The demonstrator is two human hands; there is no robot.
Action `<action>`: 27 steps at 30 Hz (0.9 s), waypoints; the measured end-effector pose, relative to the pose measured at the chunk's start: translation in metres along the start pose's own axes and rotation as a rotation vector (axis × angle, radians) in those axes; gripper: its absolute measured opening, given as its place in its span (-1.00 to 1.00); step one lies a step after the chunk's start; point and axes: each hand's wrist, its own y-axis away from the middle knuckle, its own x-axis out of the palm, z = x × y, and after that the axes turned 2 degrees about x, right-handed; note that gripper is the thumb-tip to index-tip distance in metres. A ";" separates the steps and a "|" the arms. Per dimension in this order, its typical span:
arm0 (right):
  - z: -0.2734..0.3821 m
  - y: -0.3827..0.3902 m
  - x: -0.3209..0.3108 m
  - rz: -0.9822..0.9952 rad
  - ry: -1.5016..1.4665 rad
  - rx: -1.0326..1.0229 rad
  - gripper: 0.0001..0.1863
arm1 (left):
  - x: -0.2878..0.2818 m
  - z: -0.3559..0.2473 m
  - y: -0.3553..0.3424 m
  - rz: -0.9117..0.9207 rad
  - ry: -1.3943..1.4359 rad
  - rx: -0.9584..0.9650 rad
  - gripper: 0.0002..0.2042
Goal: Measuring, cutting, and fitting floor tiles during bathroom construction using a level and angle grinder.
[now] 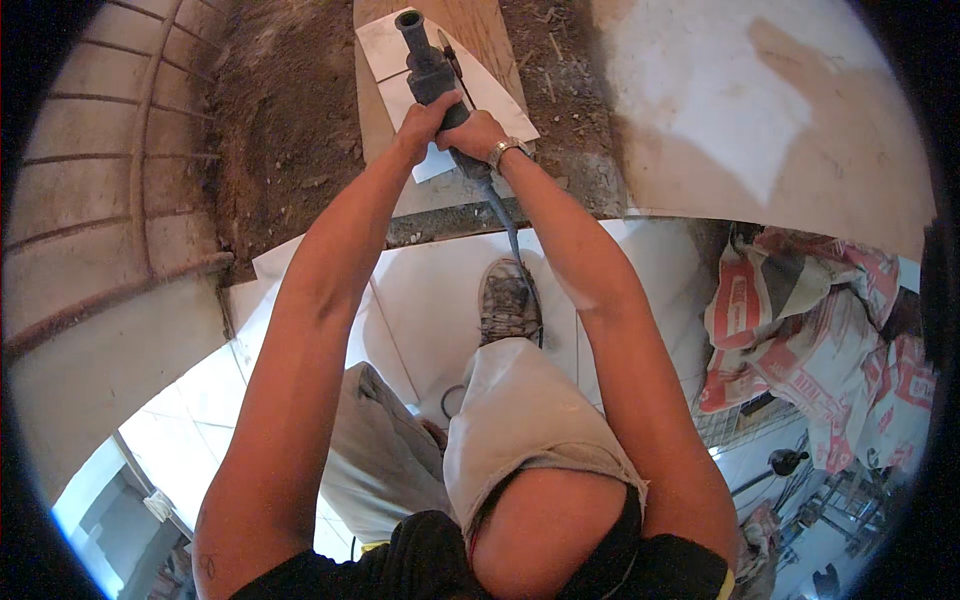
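Observation:
Both my hands are closed around a dark, corded power tool that looks like an angle grinder. My left hand wraps its body from the left. My right hand, with a metal watch on the wrist, grips it just behind, towards the cord. A ribbed, round-ended handle juts from the tool's far end. Beside it is a thin dark part, possibly the disc seen edge-on. Beneath the tool lies a white tile on a wooden board; whether the tool touches the tile is unclear.
The grey cord runs back past my shoe. Brown soil flanks the board, beside a wall with metal bars at left. Red-and-white sacks lie crumpled at right. White floor tiles lie under me.

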 end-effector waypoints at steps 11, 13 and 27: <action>-0.011 0.117 -0.020 0.050 -0.353 -0.076 -0.56 | 0.039 0.015 0.103 0.036 -0.002 0.153 -0.61; 0.000 0.145 -0.042 0.032 -0.338 -0.042 -0.61 | 0.030 0.030 0.111 -0.010 0.016 0.245 -0.59; -0.061 0.177 -0.064 -0.205 -0.346 -0.006 -0.56 | -0.002 0.040 0.033 -0.639 -0.415 0.040 -0.33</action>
